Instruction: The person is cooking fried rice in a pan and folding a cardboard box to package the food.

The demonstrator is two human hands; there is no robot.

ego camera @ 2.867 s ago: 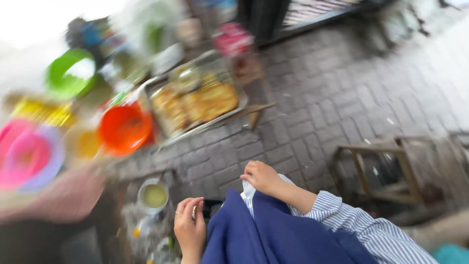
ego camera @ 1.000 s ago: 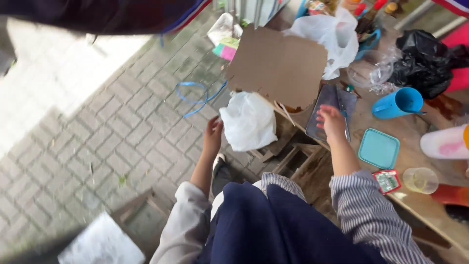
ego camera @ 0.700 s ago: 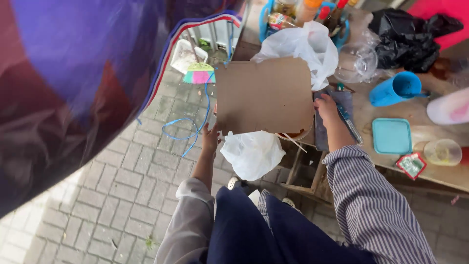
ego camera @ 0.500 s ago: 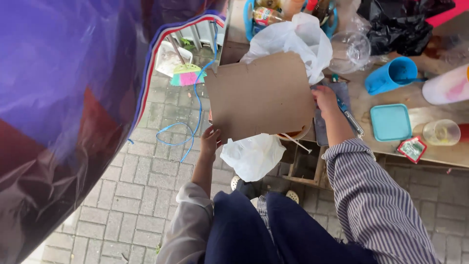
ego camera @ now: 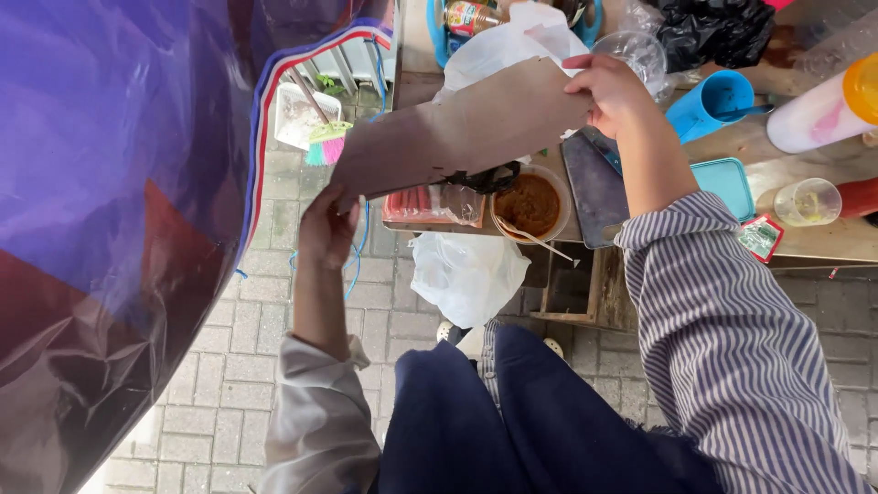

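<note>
Both hands grip a flat sheet of brown cardboard [ego camera: 462, 128], tilted so that its right end sits higher than its left. The left hand [ego camera: 327, 229] closes around the lower left corner, fingers curled up onto the edge. The right hand [ego camera: 611, 90] pinches the upper right corner, thumb and fingers folded over the top edge.

The cardboard hangs over the near edge of a wooden table [ego camera: 823, 240]. Just under it sit a round bowl of reddish-brown sauce [ego camera: 530, 205] with a thin stick resting in it, and, to its left, a clear-wrapped tray of pink sausages [ego camera: 422, 204]. A white plastic bag [ego camera: 468, 274] hangs below these, off the table's edge. Behind the cardboard bulges another white plastic bag [ego camera: 512, 41].

Further right on the table lie a dark flat tray [ego camera: 595, 194], a turquoise lid [ego camera: 729, 183], a blue cup [ego camera: 710, 105] on its side, a clear plastic cup [ego camera: 810, 201] with a little yellowish liquid, and a white bottle with an orange cap [ego camera: 821, 108]. A black plastic bag [ego camera: 718, 29] sits at the far edge.

To the left, a purple plastic sheet [ego camera: 119, 220] (with red and white trim) fills that side of the view, and a small brush with pink and green bristles [ego camera: 325, 144] shows beside it above the grey paving bricks [ego camera: 229, 384].
</note>
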